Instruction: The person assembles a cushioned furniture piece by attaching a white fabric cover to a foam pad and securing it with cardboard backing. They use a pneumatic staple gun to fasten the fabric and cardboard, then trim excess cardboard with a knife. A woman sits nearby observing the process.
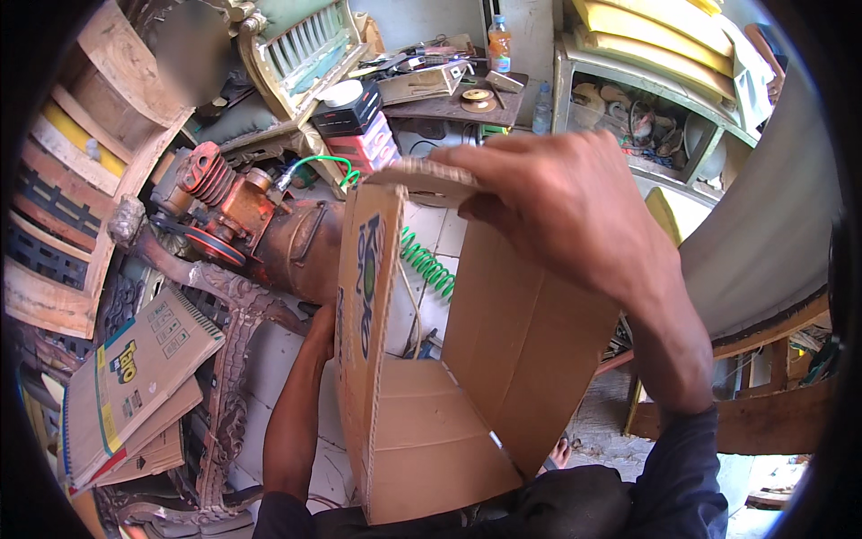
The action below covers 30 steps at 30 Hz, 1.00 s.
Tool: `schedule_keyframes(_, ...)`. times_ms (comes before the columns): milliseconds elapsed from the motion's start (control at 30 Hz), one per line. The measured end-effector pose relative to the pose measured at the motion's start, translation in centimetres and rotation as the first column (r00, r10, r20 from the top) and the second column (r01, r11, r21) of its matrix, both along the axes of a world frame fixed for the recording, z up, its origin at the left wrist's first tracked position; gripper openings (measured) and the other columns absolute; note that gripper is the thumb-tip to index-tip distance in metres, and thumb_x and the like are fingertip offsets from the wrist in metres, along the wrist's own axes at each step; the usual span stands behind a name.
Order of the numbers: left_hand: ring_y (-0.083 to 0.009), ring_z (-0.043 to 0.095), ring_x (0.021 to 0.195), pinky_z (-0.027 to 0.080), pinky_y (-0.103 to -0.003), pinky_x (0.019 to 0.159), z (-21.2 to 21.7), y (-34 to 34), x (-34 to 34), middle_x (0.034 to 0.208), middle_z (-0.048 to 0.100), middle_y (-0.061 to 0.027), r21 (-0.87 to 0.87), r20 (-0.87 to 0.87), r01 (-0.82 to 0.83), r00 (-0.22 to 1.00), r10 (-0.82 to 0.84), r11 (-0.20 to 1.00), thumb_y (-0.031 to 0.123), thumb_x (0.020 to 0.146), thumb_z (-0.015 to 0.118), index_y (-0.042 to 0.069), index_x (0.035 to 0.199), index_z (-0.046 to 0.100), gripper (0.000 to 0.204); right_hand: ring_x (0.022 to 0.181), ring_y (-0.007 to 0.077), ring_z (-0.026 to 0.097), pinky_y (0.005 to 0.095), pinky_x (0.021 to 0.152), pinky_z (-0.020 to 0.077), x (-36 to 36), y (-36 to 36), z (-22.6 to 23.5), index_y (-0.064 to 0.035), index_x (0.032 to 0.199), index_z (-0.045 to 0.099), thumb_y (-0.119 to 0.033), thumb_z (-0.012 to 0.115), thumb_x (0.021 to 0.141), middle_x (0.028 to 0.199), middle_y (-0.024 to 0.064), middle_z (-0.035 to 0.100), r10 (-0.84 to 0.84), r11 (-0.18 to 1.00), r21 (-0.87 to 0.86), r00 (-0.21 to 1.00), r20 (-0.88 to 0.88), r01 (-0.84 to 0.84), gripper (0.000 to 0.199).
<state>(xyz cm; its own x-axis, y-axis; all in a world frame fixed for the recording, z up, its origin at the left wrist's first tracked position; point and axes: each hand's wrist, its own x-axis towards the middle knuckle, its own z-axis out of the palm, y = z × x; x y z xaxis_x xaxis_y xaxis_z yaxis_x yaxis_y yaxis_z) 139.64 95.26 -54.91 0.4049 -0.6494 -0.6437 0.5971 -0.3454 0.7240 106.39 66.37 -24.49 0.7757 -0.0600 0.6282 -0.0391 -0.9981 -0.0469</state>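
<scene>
An opened brown cardboard box stands in front of me, its panels folded up at the left and right. My right hand is above it, fingers closed on a curved cardboard flap at the box's upper left edge. Against the outer face of the printed left panel rests my left hand; its fingers are hidden behind the cardboard, so their grip does not show.
At left, flattened cardboard sheets lean on a carved wooden frame. A red air compressor with a coiled green hose stands beyond. Farther back are a cluttered low table and a shelf cabinet topped with yellow foam.
</scene>
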Motion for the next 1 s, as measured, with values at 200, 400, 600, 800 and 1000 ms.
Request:
schedule_keyframes(200,-0.0240,0.053,0.057,0.043,-0.039,0.053,1.8,-2.0,-2.8,0.073,0.055,-0.0076,0.059,0.099,0.041,0.994,-0.047,0.997,0.059,0.099,0.050,0.010,0.079,0.055,0.053,0.085,0.0365,0.074,0.0467,0.076,0.0589,1.8,-2.9,1.0,-0.0132,0.121,0.074,-0.025,0.082,0.082,0.090,0.0154,0.077,-0.103,0.992,0.052,0.982,-0.160,0.113,0.042)
schedule_keyframes(400,-0.0224,0.045,0.045,0.038,-0.039,0.044,2.4,-2.6,-5.0,0.061,0.050,-0.0060,0.143,0.178,-0.032,0.984,0.006,0.989,0.063,0.095,0.054,0.014,0.066,0.051,0.057,0.087,0.0375,0.074,0.0465,0.079,0.0590,1.8,-2.6,0.3,-0.0116,0.119,0.074,-0.023,0.080,0.084,0.091,0.0177,0.077,-0.123,0.987,0.076,0.977,-0.174,0.138,0.037)
schedule_keyframes(600,-0.0248,0.064,0.093,0.051,-0.039,0.081,1.0,-3.3,-4.0,0.104,0.067,-0.0170,0.357,0.672,-0.100,0.718,-0.181,0.929,0.038,0.105,0.053,0.000,0.114,0.064,0.040,0.088,0.0389,0.074,0.0488,0.081,0.0586,1.9,-2.4,0.5,-0.0086,0.110,0.073,-0.019,0.076,0.086,0.091,0.0200,0.076,-0.166,0.985,0.000,0.963,-0.211,0.170,0.026)
schedule_keyframes(800,-0.0305,0.065,0.097,0.052,-0.041,0.091,13.7,-6.8,-12.7,0.113,0.065,-0.0181,-0.240,0.968,-0.026,0.073,0.242,0.970,0.019,0.103,0.060,-0.005,0.113,0.065,0.026,0.092,0.0402,0.073,0.0510,0.082,0.0582,1.6,-4.9,0.6,-0.0065,0.118,0.067,-0.017,0.075,0.088,0.092,0.0208,0.075,-0.299,0.949,0.031,0.930,-0.215,0.313,0.033)
schedule_keyframes(1000,-0.0295,0.061,0.120,0.048,-0.046,0.104,28.2,-2.4,-27.2,0.123,0.066,-0.0144,0.176,0.952,0.699,-0.300,0.061,0.694,0.011,0.099,0.060,0.006,0.123,0.067,0.026,0.091,0.0422,0.074,0.0533,0.081,0.0582,3.2,-10.0,0.4,-0.0049,0.122,0.060,-0.020,0.076,0.089,0.090,0.0242,0.074,-0.521,0.851,-0.039,0.835,-0.179,0.523,0.039)
